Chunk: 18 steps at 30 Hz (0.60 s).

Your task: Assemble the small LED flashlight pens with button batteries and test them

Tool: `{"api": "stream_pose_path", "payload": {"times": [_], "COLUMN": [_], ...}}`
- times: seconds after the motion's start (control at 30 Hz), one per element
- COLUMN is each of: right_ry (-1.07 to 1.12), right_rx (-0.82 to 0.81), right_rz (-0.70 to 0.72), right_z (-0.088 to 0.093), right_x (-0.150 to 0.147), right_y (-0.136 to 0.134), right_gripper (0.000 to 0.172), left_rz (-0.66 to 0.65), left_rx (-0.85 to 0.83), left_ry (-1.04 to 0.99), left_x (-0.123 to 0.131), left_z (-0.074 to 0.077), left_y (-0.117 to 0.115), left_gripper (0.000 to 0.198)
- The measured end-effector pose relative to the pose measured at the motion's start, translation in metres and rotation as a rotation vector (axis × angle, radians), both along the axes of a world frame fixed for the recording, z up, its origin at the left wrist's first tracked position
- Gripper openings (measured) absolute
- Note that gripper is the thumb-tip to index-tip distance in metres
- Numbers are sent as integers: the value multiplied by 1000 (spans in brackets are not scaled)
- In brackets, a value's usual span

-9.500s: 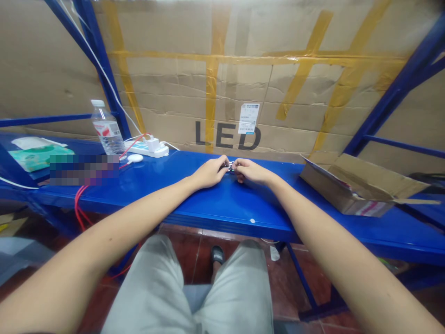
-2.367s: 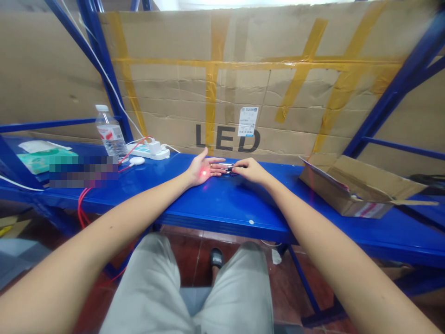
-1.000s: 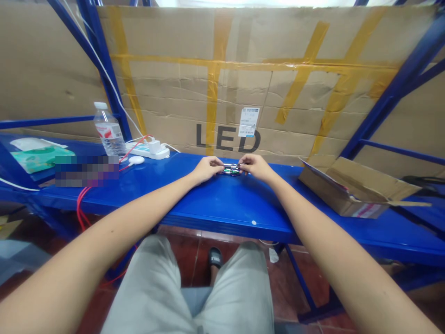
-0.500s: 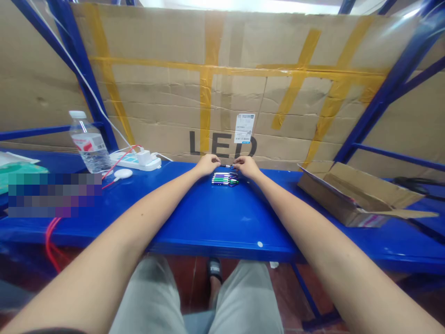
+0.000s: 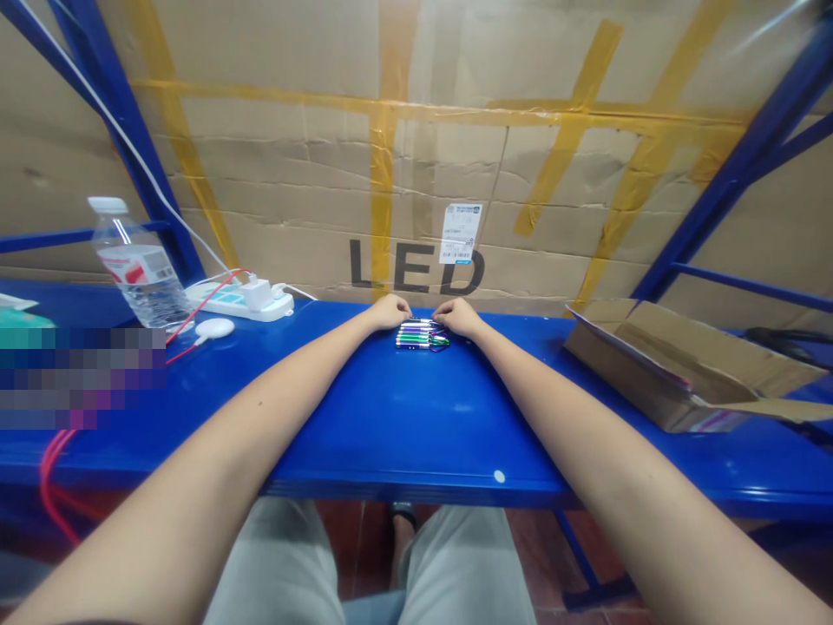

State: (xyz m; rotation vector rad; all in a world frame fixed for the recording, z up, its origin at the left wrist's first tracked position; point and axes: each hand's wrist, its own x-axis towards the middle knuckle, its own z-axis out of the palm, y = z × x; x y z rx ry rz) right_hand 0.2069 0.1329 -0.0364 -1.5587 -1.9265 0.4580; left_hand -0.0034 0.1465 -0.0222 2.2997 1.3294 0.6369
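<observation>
Several slim, shiny pen-like items [image 5: 414, 335] in purple, green and silver lie side by side on the blue table [image 5: 416, 425], with thin loops at their right ends. At the far edge of this row is a dark slim item [image 5: 422, 320]. My left hand [image 5: 390, 312] pinches its left end, fingers closed. My right hand [image 5: 457, 318] is closed at the right end of the same item; the fingertips are small and partly hidden.
An open cardboard box [image 5: 664, 365] stands at the right. At the left are a water bottle [image 5: 140, 265], a white power strip [image 5: 240, 298], a round white charger [image 5: 214, 329] and red cables. A large cardboard sheet [image 5: 292, 191] rises behind.
The dark slim item has come down against the far side of the row, with both hands still at its ends. The camera view has shifted slightly.
</observation>
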Motion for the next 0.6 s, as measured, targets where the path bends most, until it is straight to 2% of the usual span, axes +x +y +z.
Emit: {"api": "stream_pose_path", "payload": {"times": [0.13,0.37,0.5,0.6], "right_ry": [25,6,4,-22], "right_rx": [26,33,48,104], "right_rz": [84,140,117,22], "right_z": [-2,0,1,2], "right_x": [3,0,2,14], "right_y": [-2,-11,-15,-18], "right_gripper": [21,24,29,34], "left_rz": [-48,-9,30,88], "left_rx": [-20,-38,-41,-9], "left_ry": [-78,-134,-179,-150], "left_x": [2,5,5,-3], "left_z": [-3,-8,-9,-11], "left_y": [3,5,6,6], "left_gripper": [34,33,35,34]}}
